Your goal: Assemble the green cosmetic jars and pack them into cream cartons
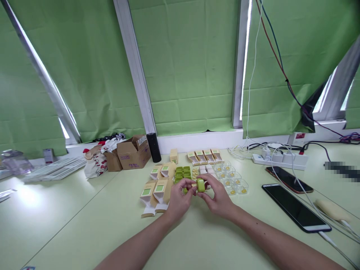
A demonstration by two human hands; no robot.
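Note:
Between my hands is a small glossy green container [200, 185], held above the table. My right hand [218, 195] grips it by its sides with thumb and fingers. At its left side my left hand [180, 198] pinches a small yellowish piece [194, 185], apparently touching the container. Just behind my hands stand rows of similar green containers [182, 173], small yellow pieces [195, 171] and whitish-pink blocks [206, 168]. Clear plastic cups with yellow centres [231, 175] are grouped to the right. Opened cardboard cartons with green labels [159, 188] lie beside my left hand.
More opened cartons [205, 156] and one upright carton [174, 155] are farther back. Two phones [295, 207] with charging cables and a power strip [281, 159] occupy the right. A cardboard box [134, 153], black cylinder [153, 147] and cloth bag [95, 163] stand at back left.

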